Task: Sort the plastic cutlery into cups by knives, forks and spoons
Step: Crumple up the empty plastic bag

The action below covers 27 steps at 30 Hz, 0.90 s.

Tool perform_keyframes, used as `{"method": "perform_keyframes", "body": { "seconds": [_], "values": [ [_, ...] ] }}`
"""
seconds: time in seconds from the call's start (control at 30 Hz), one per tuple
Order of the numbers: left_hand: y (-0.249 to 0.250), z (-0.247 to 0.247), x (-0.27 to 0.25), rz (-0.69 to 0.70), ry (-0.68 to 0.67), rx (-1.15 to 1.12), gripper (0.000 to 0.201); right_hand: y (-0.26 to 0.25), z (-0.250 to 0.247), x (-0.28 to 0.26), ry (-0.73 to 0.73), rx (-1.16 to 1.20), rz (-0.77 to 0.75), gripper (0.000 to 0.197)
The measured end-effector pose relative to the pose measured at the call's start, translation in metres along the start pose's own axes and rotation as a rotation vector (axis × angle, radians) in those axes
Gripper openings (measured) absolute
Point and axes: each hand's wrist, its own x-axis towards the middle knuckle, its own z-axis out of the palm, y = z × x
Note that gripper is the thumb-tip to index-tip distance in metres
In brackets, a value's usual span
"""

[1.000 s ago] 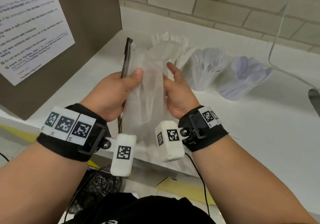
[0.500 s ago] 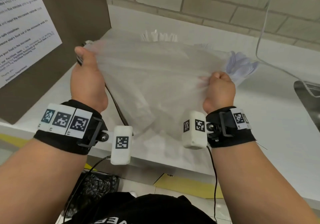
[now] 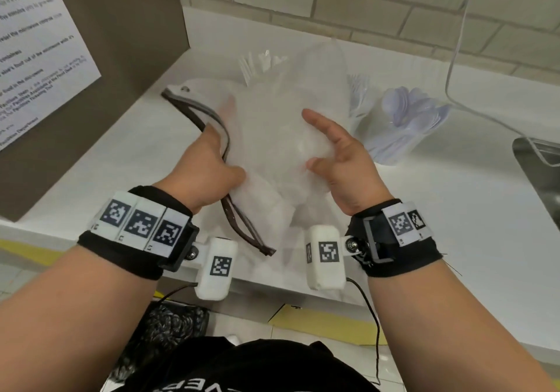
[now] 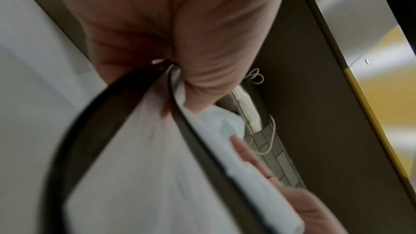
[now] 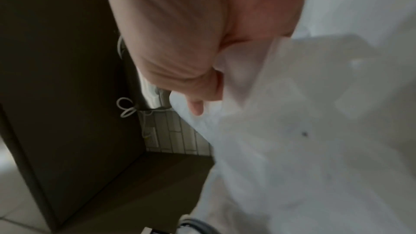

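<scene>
The translucent bag (image 3: 272, 137) is collapsing: half a second ago it was stretched wide between both fists, now it is slumping onto the white counter (image 3: 454, 225). The bag appears to be holding no cutlery, though its frosted plastic is hiding the inside, so the sorting is probably finishing.

The left hand (image 3: 203, 173) is gripping the bag's dark zip strip (image 3: 225, 149), fingers curled round it; the left wrist view is confirming this pinch. The right hand (image 3: 336, 152) is letting go, fingers spread and relaxed, resting against the bag's right side and holding nothing.

Count, all placed relative to the bag:
- Cups: three. One cup of white cutlery (image 3: 257, 64) is standing behind the bag, only the handle tops showing, the type unclear. One cup of forks (image 3: 359, 94) is standing just right of the bag, partly covered by it. One cup of spoons (image 3: 406, 122) is standing farther right, leaning.
- Bags: one.
- Loose cutlery on the counter: none visible.
</scene>
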Motion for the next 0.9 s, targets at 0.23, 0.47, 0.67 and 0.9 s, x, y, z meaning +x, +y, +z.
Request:
{"method": "perform_keyframes", "body": {
  "seconds": [0.23,0.47,0.67,0.9],
  "values": [
    [-0.015,-0.025,0.016,-0.081,0.193,0.3,0.067,-0.022,-0.041,0.006,0.244,-0.103,-0.085,0.064],
    [-0.015,-0.026,0.011,0.062,0.329,0.209,0.075,-0.01,-0.05,0.005,0.328,-0.506,-0.074,0.056],
    [0.004,-0.013,-0.008,0.275,0.164,0.222,0.101,-0.018,-0.031,0.002,0.119,-0.821,-0.218,0.077],
    [0.022,0.011,-0.012,0.076,-0.146,-0.387,0.04,-0.026,0.021,-0.007,-0.462,-0.777,-0.245,0.067]
  ]
}}
